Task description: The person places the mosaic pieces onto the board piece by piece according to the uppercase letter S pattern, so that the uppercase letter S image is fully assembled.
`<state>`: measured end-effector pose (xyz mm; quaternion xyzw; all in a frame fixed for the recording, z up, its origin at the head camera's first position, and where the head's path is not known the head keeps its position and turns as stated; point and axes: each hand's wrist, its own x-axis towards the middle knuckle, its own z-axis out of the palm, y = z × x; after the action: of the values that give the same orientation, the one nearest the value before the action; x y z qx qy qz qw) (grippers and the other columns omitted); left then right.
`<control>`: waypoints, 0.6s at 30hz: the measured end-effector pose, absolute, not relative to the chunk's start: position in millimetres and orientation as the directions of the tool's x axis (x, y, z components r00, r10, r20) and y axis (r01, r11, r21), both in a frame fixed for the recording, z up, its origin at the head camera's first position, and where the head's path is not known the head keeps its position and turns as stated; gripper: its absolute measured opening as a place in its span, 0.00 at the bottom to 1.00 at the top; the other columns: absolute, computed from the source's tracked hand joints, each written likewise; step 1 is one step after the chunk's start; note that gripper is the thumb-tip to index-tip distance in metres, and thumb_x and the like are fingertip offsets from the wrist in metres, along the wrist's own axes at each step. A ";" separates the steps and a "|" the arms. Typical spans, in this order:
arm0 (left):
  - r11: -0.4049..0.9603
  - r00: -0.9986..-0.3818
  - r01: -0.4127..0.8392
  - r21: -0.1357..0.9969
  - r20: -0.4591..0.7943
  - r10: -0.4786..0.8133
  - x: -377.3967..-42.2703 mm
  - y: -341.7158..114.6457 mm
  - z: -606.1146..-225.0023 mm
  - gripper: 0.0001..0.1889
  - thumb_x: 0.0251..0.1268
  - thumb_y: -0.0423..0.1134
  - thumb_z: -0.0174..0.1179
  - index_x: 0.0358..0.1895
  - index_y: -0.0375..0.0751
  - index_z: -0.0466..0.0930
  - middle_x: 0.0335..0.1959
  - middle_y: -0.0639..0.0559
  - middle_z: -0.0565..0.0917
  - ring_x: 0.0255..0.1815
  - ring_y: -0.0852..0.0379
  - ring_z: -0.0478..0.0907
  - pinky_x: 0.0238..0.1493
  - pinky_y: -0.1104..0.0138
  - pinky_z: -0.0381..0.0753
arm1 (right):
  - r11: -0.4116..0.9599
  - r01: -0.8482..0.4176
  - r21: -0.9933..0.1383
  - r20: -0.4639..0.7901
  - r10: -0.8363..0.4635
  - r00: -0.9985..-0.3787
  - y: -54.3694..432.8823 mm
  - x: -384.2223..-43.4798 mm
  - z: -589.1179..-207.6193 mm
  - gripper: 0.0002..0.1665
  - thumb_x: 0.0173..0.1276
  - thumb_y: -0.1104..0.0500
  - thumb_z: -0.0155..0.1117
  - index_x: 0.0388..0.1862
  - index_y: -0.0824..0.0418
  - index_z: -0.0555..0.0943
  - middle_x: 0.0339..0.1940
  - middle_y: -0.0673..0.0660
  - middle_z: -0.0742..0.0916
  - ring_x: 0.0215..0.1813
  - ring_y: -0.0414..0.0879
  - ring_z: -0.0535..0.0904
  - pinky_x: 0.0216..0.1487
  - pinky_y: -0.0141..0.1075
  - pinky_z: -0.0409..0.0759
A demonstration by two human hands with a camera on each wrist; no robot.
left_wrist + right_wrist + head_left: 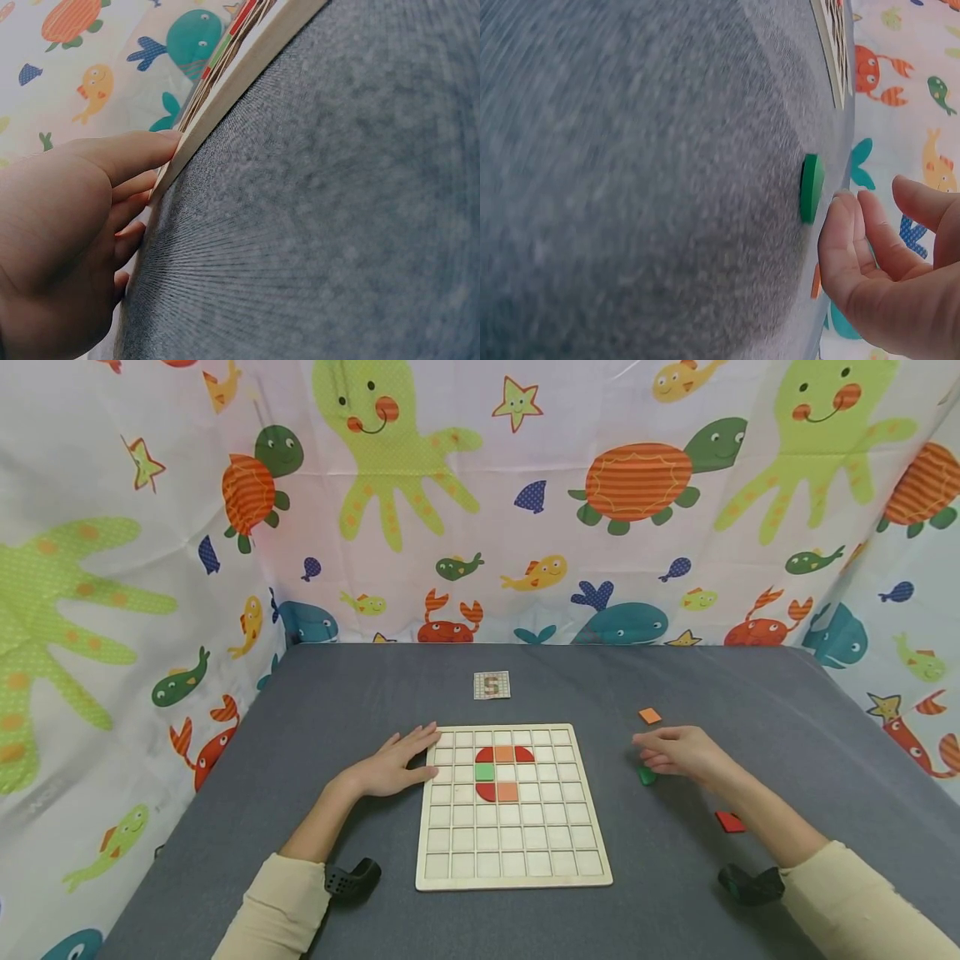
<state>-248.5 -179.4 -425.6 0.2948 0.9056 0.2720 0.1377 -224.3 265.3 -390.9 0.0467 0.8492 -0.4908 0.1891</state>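
A pale wooden grid board [513, 864] lies on the table. My left hand [393, 764] rests at its upper left edge, fingers extended, the thumb touching the rim in the left wrist view. Within the grid sit red rounded pieces [524, 754], orange squares [507, 791] and a green square [484, 772]. To the board's right, my right hand [686, 753] hovers just above a loose green piece [812, 187] with a curved side. Its fingers are loosely bent, the thumb [922, 202] stands apart from them, and nothing is between them.
A loose orange square [649, 716] lies beyond the right hand. Under the right forearm is a red piece [730, 822], partly hidden. A small card [491, 685] with an S-shaped pattern lies behind the board. A curtain [465, 460] printed with sea animals borders the table.
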 end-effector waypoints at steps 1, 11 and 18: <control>0.679 -0.788 0.458 0.574 -0.091 0.609 -248.8 -179.4 -425.8 0.35 0.72 0.47 0.53 0.74 0.33 0.52 0.75 0.39 0.50 0.75 0.41 0.42 0.69 0.43 0.35 | 0.515 0.275 -0.811 -0.374 -0.096 -0.922 266.6 -223.8 -390.7 0.37 0.71 0.46 0.58 0.62 0.77 0.68 0.49 0.64 0.82 0.43 0.44 0.81 0.47 0.38 0.80; 0.667 -0.784 0.465 0.582 -0.079 0.616 -249.3 -179.8 -427.0 0.36 0.72 0.48 0.52 0.74 0.32 0.52 0.75 0.38 0.50 0.75 0.40 0.42 0.69 0.43 0.35 | 0.521 0.263 -0.812 -0.363 -0.097 -0.927 275.8 -217.1 -391.1 0.37 0.72 0.47 0.58 0.62 0.78 0.68 0.45 0.61 0.83 0.41 0.43 0.80 0.44 0.36 0.81; 0.650 -0.777 0.475 0.594 -0.064 0.626 -248.4 -180.4 -425.9 0.37 0.71 0.51 0.52 0.74 0.32 0.52 0.75 0.38 0.50 0.75 0.40 0.42 0.69 0.43 0.35 | 0.507 0.289 -0.812 -0.390 -0.103 -0.915 279.8 -213.5 -391.7 0.32 0.71 0.50 0.59 0.60 0.76 0.71 0.40 0.55 0.83 0.38 0.43 0.80 0.42 0.35 0.81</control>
<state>-248.4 -180.4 -425.9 0.3064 0.8985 0.2850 0.1327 -213.5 279.8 -391.7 0.0550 0.8451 -0.4934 0.1984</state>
